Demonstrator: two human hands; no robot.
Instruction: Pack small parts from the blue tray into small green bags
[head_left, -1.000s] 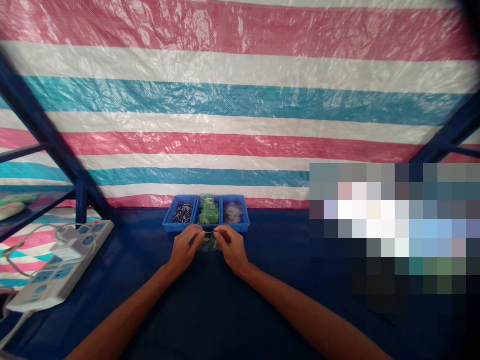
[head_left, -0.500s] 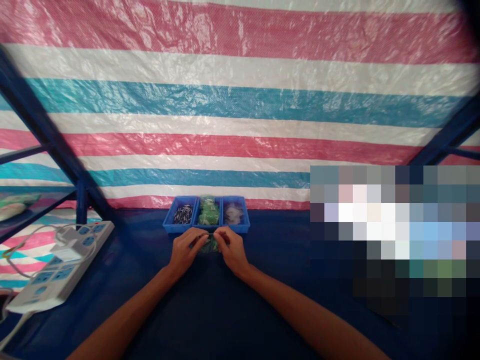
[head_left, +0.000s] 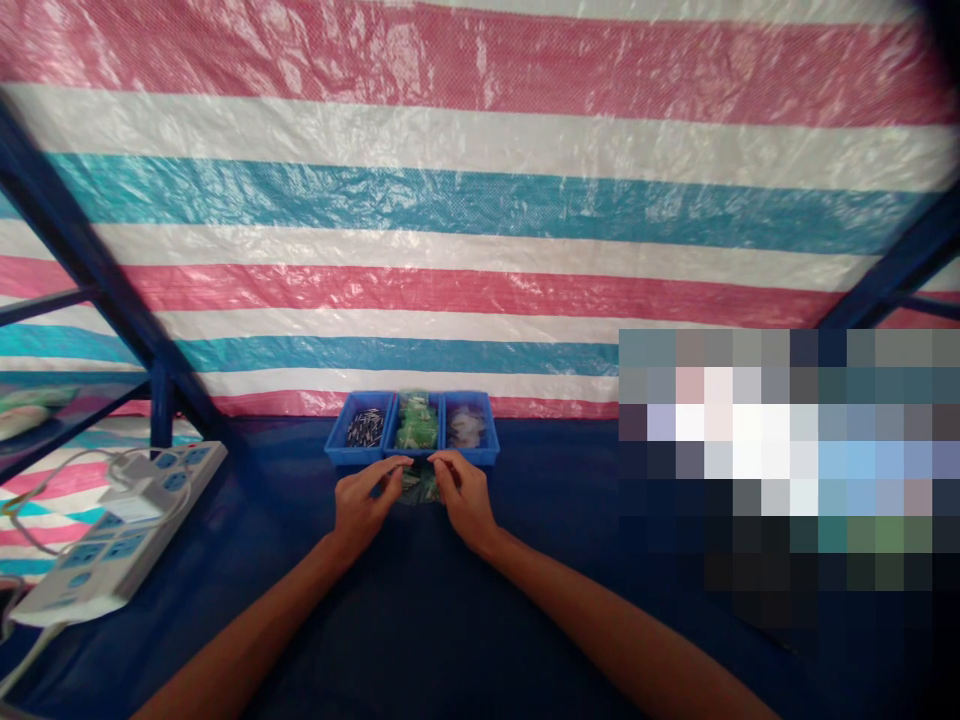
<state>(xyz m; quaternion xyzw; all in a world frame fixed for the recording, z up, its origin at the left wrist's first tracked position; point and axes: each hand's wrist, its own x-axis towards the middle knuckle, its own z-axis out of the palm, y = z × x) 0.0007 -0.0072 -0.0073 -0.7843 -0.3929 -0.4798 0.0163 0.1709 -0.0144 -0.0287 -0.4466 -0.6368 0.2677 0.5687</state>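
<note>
Both hands have moved a little apart, and no thin metal bit shows between them now. The left hand (head_left: 363, 504) and right hand (head_left: 465, 499) curl close around a small green bag (head_left: 418, 487) lying just in front of the blue tray (head_left: 358, 457). Whether they grip anything, you can't tell.

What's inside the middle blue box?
The middle blue box holds bunched green packets. Anything underneath them is covered, so I can't see it.
</note>
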